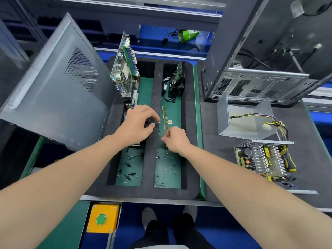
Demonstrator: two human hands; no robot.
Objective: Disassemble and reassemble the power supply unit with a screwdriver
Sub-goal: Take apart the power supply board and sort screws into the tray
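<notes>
Carefully, my left hand [138, 123] pinches a light black part [150, 121] with fragile wires; my right hand [177, 139] curls, contents unclear. The bare power supply [265, 160] wants gripping by its metal edges.

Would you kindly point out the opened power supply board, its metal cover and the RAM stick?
power supply board [264, 161]: head view, on the heat-sink fins.
metal cover [248, 129]: head view, on its bare inner panel.
RAM stick [163, 112]: head view, on its far half.
</notes>
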